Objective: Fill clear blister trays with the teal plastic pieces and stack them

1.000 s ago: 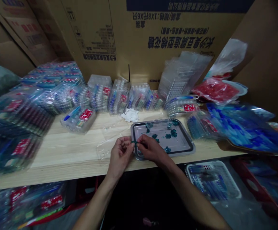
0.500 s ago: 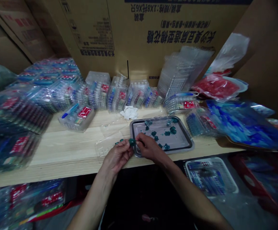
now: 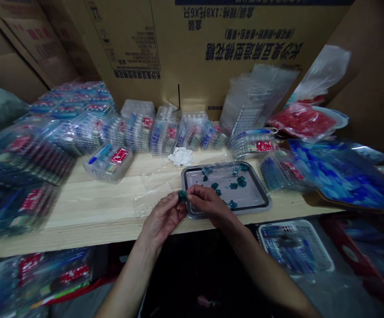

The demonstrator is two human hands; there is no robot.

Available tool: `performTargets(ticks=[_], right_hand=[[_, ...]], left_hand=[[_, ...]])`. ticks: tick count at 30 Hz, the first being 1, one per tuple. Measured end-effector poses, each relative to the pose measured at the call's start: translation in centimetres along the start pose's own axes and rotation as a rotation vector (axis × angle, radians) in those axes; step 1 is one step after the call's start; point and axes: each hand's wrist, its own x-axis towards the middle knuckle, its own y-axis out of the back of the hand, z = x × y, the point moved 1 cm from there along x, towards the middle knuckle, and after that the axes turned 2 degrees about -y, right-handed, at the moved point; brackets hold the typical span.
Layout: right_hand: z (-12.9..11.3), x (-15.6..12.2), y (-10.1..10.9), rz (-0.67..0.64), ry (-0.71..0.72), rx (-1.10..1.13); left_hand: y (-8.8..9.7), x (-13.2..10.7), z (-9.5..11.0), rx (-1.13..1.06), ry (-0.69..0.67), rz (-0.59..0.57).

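Between my two hands is a small dark-green translucent piece [image 3: 182, 194], too small to name more exactly. My left hand [image 3: 167, 216] pinches it from the left between thumb and fingers. From the right, the thumb and forefinger of my right hand [image 3: 207, 201] close on its other edge. Both hands are over the left rim of a grey tray [image 3: 265, 199]. Several more dark-green pieces [image 3: 241, 181] lie scattered in that tray. A clear plastic tray [image 3: 142, 201] lies flat on the table, partly behind my left hand.
Stacks of filled clear packs [image 3: 33, 150] line the left and back of the wooden table [image 3: 89, 207]. A crumpled white tissue [image 3: 180, 156] lies behind the tray. At right are blue plastic pieces [image 3: 340, 176] and a bag of red pieces [image 3: 304, 121]. A white basket [image 3: 329, 260] sits below the table edge.
The view has shifted slightly, so everything sits a little further right. My right hand has turned a bit, its fingers flatter over the tray. Both hands still hold the green piece.
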Motion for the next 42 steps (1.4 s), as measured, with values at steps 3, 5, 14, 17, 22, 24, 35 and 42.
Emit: performTargets(ticks=[3,5,14,17,22,24,35,42], right_hand=[[0.1,0.0,-0.3,0.032,0.006,0.010],[0.2,0.0,-0.5,0.070,0.048,0.024],[1.1,-0.3,-1.2,0.049,0.010,0.174],[1.4,-0.1,-0.7,0.020,-0.027,0.263],[0.7,-0.3,0.3,0.023,-0.038,0.219],[0.1,-0.6,0.1,-0.012,-0.014,0.195],[1.3,0.0,-1.1,-0.195,-0.230,0.347],[1.8,0.2,-1.2,-0.242,-0.191,0.511]], left_hand=[[0.2,0.1,-0.6,0.054,-0.044,0.010],[0.3,0.2,-1.0,0.034,-0.026,0.034],[0.0,-0.2,-0.9,0.026,-0.038,0.023],[-0.3,-1.7,0.1,-0.005,0.075,-0.083],[-0.8,-3.0,1.9,0.044,0.001,-0.087],[-0.7,-2.6,2.1,0.154,-0.066,-0.005],[0.5,-1.5,0.6,0.429,-0.130,0.113],[1.1,-1.5,0.8,0.458,-0.180,0.153]])
